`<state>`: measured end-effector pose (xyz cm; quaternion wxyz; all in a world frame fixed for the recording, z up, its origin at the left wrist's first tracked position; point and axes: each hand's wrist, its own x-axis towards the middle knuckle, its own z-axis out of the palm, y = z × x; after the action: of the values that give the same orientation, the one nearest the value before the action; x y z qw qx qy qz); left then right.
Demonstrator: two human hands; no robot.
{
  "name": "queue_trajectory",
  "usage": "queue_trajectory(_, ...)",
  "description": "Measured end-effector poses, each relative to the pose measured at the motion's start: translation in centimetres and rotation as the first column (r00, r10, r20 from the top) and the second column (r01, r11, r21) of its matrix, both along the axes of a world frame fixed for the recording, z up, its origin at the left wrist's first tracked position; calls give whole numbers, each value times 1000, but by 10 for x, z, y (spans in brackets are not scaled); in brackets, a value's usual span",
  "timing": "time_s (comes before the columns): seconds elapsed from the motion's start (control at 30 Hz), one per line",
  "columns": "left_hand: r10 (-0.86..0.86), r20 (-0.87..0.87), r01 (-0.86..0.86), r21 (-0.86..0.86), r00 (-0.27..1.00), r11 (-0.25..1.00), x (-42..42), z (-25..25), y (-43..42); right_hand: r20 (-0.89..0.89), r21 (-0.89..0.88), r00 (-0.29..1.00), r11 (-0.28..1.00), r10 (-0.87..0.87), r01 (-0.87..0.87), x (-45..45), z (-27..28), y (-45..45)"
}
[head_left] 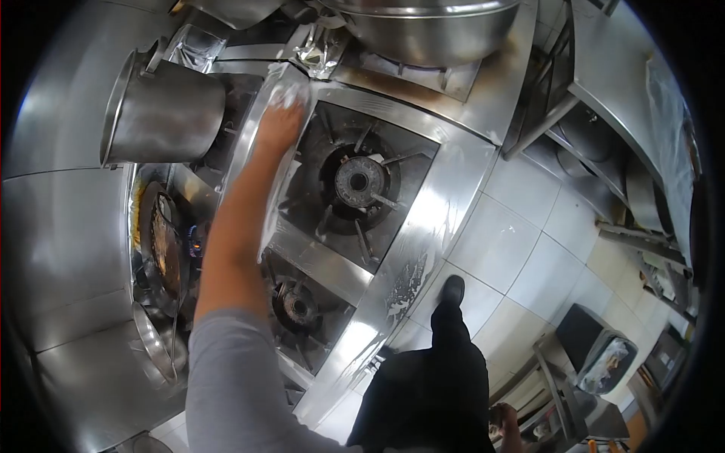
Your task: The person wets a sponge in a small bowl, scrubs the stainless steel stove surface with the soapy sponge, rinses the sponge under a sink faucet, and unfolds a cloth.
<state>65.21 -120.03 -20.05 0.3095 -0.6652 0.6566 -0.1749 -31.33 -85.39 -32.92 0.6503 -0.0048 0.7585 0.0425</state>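
Observation:
My left hand [281, 124] reaches far across the stove, its fingers closed over a whitish, foamy cleaning pad [287, 95]. Pad and hand press on the steel strip [245, 155] left of the large burner [358, 181]. Whether the pad is cloth or sponge is hard to make out under the foam. Soapy streaks lie along the stove's front edge [411, 283]. At the bottom right edge, low beside my leg, my right hand [510, 429] is partly visible with curled fingers; what it holds, if anything, cannot be made out.
A tall steel pot [177, 113] stands at the left. Below it, a wok with brown contents [162, 238] sits near a burner with a blue flame [195, 241]. A big steel basin [434, 34] rests at the back. Steel shelving [615, 53] and a dark bin [581, 332] are right.

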Motion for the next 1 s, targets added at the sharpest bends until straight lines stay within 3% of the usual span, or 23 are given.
queue_trajectory(0.07, -5, -72, 5, 1, 997, 1000, -10, 7, 74, 24, -36, 995, 994, -99, 100, -13, -17, 11)
queue_trajectory(0.1, -78, -34, 75, -77, 996, 994, -22, 14, 118, -33, -5, 990, 990, -139, 139, -19, -29, 21)
queue_trajectory(0.2, -41, -106, 44, 20, 994, 999, -35, 32, 217, -22, 46, 995, 994, -97, 98, -20, -41, 41)
queue_trajectory(0.27, -32, -80, 33, 7, 996, 999, -22, 23, 204, 62, 50, 985, 986, -160, 157, -20, -41, 47)
queue_trajectory(0.33, -41, -57, 37, -68, 998, 997, -13, 14, 145, 42, -57, 966, 966, 255, -253, -20, -58, 49)
queue_trajectory(0.37, -36, -3, 36, -109, 999, 993, -16, 12, 100, 34, -62, 981, 980, 190, -188, -14, -62, 43)
queue_trajectory(0.4, -140, 49, 146, -154, 989, 977, -1, 1, 61, 26, -66, 992, 990, 127, -125, -4, -60, 34)
queue_trajectory(0.43, -98, 25, 101, -144, 995, 984, -6, 4, 24, 34, -146, 995, 985, 99, -93, -6, -72, 36)
queue_trajectory(0.47, -78, -6, 77, -143, 997, 987, -9, 5, 0, -35, -201, 976, 955, 215, -217, -7, -79, 34)
queue_trajectory(0.53, 22, -44, -27, -118, 999, 993, -9, 1, 8, 30, -162, 999, 987, 15, -10, 13, -56, 13)
queue_trajectory(0.6, -24, 39, 25, -38, 999, 999, -21, 14, 50, 16, -173, 1000, 985, -2, 5, 12, -47, 21)
queue_trajectory(0.63, 62, 17, -62, 9, 998, 998, -24, 17, 93, 2, -175, 1000, 984, -22, 22, 11, -46, 28)
queue_trajectory(0.67, 34, 89, -41, 75, 995, 996, -25, 17, 144, 10, -169, 1000, 986, -13, 14, 8, -45, 38)
queue_trajectory(0.7, 108, -69, -106, 35, 992, 994, -23, 12, 203, -5, -121, 1000, 992, -24, 23, 3, -47, 54)
queue_trajectory(0.77, 48, -71, -45, 40, 996, 998, -35, 20, 324, -17, -73, 999, 997, -30, 29, -6, -52, 83)
queue_trajectory(0.8, 329, -84, -312, 168, 940, 935, -39, 19, 389, 13, -24, 999, 999, -45, 45, -7, -50, 99)
queue_trajectory(0.87, 394, -55, -357, 325, 918, 876, -46, 30, 504, 48, 23, 998, 999, -40, 39, -5, -53, 121)
queue_trajectory(0.93, 431, -80, -360, 424, 899, 831, -52, 40, 625, -28, -15, 971, 971, 237, -238, 5, -46, 134)
queue_trajectory(1.0, 501, -113, -390, 491, 858, 779, -54, 54, 708, 14, -46, 973, 973, 229, -228, 3, -52, 153)
